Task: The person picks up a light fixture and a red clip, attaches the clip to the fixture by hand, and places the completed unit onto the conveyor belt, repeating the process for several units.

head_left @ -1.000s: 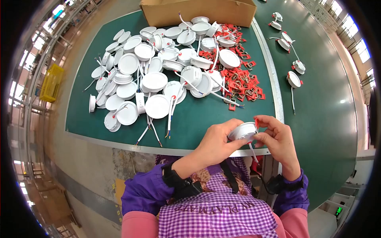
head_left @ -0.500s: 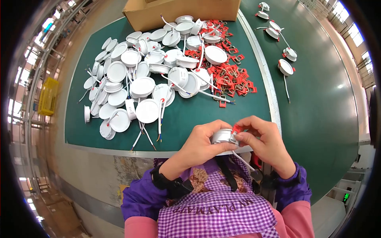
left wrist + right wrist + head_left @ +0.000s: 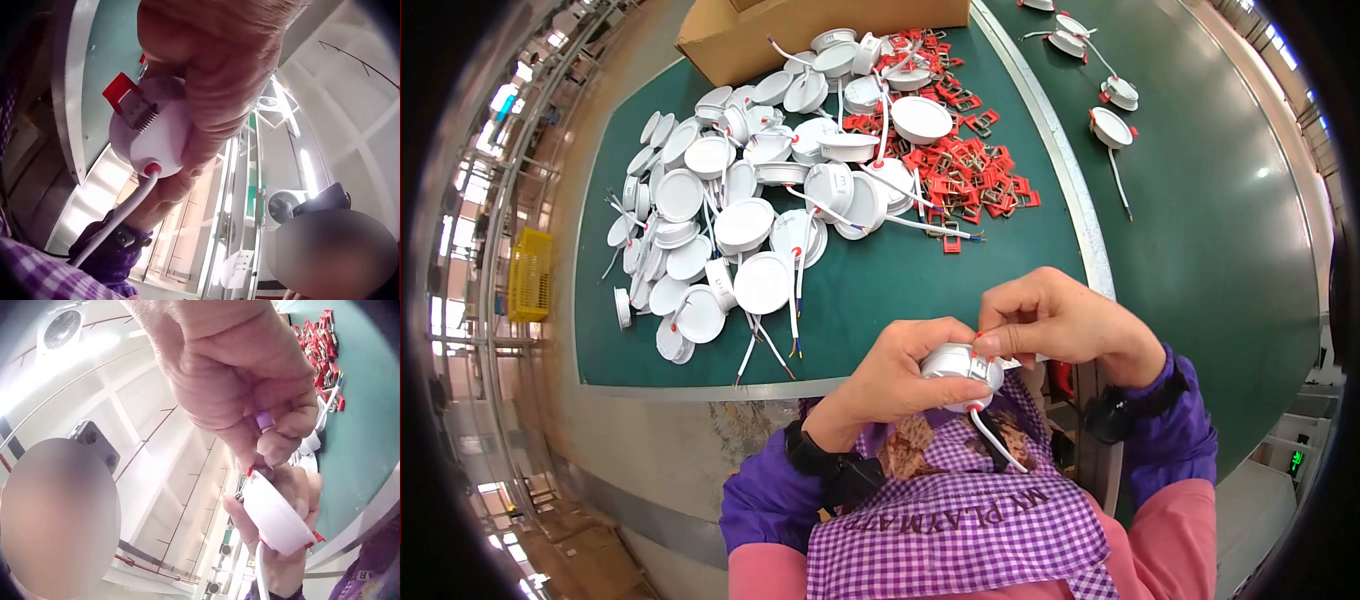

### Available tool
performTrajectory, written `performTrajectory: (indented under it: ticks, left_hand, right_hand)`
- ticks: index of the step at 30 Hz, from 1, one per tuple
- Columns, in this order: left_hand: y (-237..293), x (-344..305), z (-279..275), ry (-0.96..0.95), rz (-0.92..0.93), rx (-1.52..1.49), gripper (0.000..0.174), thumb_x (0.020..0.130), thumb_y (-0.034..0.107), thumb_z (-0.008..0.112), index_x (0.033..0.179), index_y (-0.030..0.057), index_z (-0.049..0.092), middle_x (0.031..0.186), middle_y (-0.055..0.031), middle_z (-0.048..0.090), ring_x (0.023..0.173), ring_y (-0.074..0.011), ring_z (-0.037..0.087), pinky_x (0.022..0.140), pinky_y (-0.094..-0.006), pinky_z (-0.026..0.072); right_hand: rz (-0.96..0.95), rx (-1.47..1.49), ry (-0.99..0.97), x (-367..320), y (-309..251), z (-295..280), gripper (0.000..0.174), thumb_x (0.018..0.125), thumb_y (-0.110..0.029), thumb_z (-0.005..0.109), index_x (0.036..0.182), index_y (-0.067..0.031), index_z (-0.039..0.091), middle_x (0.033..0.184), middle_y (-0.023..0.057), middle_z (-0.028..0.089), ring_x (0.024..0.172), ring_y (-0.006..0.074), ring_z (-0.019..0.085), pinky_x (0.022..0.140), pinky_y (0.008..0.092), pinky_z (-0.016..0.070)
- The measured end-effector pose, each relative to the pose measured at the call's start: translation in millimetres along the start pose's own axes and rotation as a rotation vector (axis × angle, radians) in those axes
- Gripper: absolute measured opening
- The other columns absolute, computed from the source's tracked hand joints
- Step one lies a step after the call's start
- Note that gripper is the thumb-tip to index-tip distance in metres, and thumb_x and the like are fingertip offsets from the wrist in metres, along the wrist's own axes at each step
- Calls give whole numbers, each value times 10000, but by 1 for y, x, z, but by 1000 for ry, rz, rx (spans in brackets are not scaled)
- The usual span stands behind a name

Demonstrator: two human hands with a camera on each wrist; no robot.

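My left hand [image 3: 890, 375] grips a round white downlight [image 3: 948, 362] by its sides, just over the table's front edge. A white cable [image 3: 998, 440] hangs from the red grommet in the lamp's body. From the other side my right hand [image 3: 1055, 320] reaches in, thumb and index finger pinching a red spring clip [image 3: 251, 471] at the lamp's edge. Another red clip [image 3: 319, 537] stands out on the lamp's opposite side in the right wrist view. The left wrist view shows a red clip [image 3: 119, 92] with a metal coil against the white housing.
Many white downlights [image 3: 745, 222] with cables lie heaped on the green table [image 3: 880, 300]. Beside them is a pile of red clips [image 3: 970, 165]. A cardboard box [image 3: 820, 35] stands at the back. Several clipped lamps [image 3: 1113, 128] rest on the green surface to the right, past a metal rail [image 3: 1055, 130].
Both hands have moved left and closer to the body with the downlight. The lamp has turned, and the right fingers have brought the red clip down against its edge.
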State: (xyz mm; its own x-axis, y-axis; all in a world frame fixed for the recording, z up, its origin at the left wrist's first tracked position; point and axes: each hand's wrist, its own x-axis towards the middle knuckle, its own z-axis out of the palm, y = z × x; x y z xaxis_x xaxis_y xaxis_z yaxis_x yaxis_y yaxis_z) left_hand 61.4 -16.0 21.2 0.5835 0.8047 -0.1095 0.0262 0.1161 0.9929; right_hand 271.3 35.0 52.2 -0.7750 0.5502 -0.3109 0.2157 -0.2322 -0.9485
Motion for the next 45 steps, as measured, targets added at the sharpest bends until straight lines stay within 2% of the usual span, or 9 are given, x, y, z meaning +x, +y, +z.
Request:
performTrajectory:
  ticks: [7,16,18,21,25,30,33,38,45]
  left_hand:
    - [-16,9,9,92,-47,-268,402,777,198,726,1091,9,562,946,-38,616,852,-85,569,729,-218,458]
    - [49,-2,-76,511,52,667,361,794,62,615,1149,37,555,1089,-72,613,993,-158,561,863,-299,424]
    - [48,8,-110,616,118,985,423,759,9,582,1178,40,532,1119,-107,601,1058,-243,539,900,-347,409]
    - [22,24,-155,662,167,1344,497,722,-31,564,1209,53,510,1156,-143,580,1136,-329,479,938,-404,386]
    - [8,45,-179,563,-6,1633,528,706,-33,588,1214,92,518,1173,-151,566,1189,-371,423,961,-437,366]
    - [22,47,-178,581,31,1522,183,719,72,641,899,42,630,938,-118,644,945,-285,575,816,-446,406]
    - [47,30,-169,713,53,1183,270,739,93,659,1001,43,612,948,-150,622,893,-301,585,801,-392,433]
    - [61,7,-144,758,215,360,194,819,95,665,967,-2,584,865,-36,632,762,-89,580,651,-244,466]
    - [37,-5,-56,514,52,-424,306,839,73,635,1126,12,549,980,-47,624,844,-114,598,703,-256,513]
  right_hand:
    - [42,-18,4,0,6,-15,220,875,-202,604,766,-12,589,582,-17,513,478,46,459,439,219,352]
    - [205,-101,768,-81,30,-124,170,872,-181,570,825,-20,602,594,16,536,485,73,500,440,217,395]
    - [311,-627,1245,-84,20,-120,159,862,-158,576,867,-2,603,606,37,552,508,82,510,460,245,414]
    - [-124,-662,1218,-53,31,-101,143,854,-126,573,915,-1,604,623,51,560,545,90,523,500,267,438]
    - [-361,-835,698,11,22,-33,134,818,-45,546,927,-34,623,801,115,614,730,251,608,650,351,479]
    - [-188,-1133,636,52,30,-16,242,730,40,515,921,-52,630,875,126,561,812,316,593,692,405,481]
    - [-154,-1162,574,53,30,-20,293,714,56,506,957,-57,623,899,128,559,830,312,591,700,404,482]
    - [-181,-1110,564,59,34,-25,284,723,53,503,972,-39,606,904,134,551,840,312,587,712,400,482]
    - [-82,-1344,445,50,26,-21,131,737,16,529,864,4,554,917,152,537,922,296,563,726,373,486]
